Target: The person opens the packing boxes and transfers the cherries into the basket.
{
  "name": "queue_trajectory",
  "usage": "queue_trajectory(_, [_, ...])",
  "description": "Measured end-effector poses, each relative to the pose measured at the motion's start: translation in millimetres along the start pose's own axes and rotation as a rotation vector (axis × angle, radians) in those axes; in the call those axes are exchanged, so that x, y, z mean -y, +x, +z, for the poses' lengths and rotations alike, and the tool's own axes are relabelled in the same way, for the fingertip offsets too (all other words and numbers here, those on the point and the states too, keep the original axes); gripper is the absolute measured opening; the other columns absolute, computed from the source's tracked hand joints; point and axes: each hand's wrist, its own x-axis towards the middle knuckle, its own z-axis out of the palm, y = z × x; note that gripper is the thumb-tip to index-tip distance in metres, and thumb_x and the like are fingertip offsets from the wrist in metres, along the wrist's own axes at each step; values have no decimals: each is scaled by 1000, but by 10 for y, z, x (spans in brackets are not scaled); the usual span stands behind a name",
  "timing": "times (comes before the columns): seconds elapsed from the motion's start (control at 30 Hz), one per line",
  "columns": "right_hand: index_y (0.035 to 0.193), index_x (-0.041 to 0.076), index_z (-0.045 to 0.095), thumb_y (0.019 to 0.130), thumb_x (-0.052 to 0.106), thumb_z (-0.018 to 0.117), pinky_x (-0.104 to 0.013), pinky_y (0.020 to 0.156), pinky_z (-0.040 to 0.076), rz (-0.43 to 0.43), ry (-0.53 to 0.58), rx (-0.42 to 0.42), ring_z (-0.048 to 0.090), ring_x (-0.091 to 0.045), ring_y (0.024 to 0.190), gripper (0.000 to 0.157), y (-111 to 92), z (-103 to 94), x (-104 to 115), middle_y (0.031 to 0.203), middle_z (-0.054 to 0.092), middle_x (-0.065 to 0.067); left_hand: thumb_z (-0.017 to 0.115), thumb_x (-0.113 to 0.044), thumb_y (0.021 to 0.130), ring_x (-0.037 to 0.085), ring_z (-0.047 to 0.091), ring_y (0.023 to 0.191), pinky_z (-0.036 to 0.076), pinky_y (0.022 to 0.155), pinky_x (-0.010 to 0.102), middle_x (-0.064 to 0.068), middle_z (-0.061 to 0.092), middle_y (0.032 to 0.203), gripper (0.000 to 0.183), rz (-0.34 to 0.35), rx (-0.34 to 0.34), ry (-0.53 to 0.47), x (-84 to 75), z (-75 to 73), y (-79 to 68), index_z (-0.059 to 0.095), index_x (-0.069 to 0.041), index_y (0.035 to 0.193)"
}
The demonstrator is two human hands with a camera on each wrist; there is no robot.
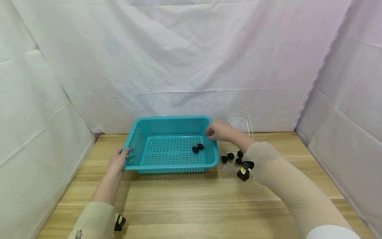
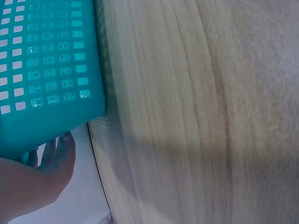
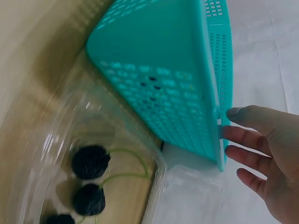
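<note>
A turquoise perforated basket point(image 1: 173, 168) stands on the table, and my left hand point(image 1: 117, 160) grips its left rim, thumb over the edge. In the left wrist view the left fingers point(image 2: 65, 151) curl at the basket's underside. My right hand point(image 1: 220, 131) is over the basket's right rim near the back corner. The right wrist view shows its fingers point(image 3: 250, 158) loosely bent and apart, with nothing visible between them. Dark cherries point(image 1: 195, 149) lie on the basket floor. More dark cherries point(image 3: 91, 162) with green stems lie in a clear plastic box point(image 3: 161, 186) right of the basket.
The box's clear lid point(image 1: 247, 124) stands up behind, partly hidden by the right arm. White cloth point(image 1: 191, 66) hangs behind the wooden table point(image 1: 185, 205) and along both sides. Black wrist cameras point(image 1: 243, 174) are strapped to the forearms.
</note>
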Motion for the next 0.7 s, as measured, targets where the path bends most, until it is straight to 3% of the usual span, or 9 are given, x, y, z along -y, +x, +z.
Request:
queue_trajectory(0.4, [97, 4, 76, 85, 11, 75, -34, 77, 53, -164, -198, -121, 63, -23, 89, 14, -271, -58, -34, 95, 68, -6, 33, -43, 105, 35, 40, 129, 43, 100, 46, 25, 30, 151, 67, -10, 1, 8, 16, -18, 38, 18, 0, 154])
queue_trajectory(0.7, [95, 7, 76, 82, 11, 78, -36, 78, 54, -142, -229, -135, 65, -23, 88, 13, -443, -56, -119, 93, 70, -3, 32, -40, 106, 34, 41, 127, 43, 99, 44, 25, 31, 149, 64, 3, -6, 19, 5, -3, -13, 19, 2, 153])
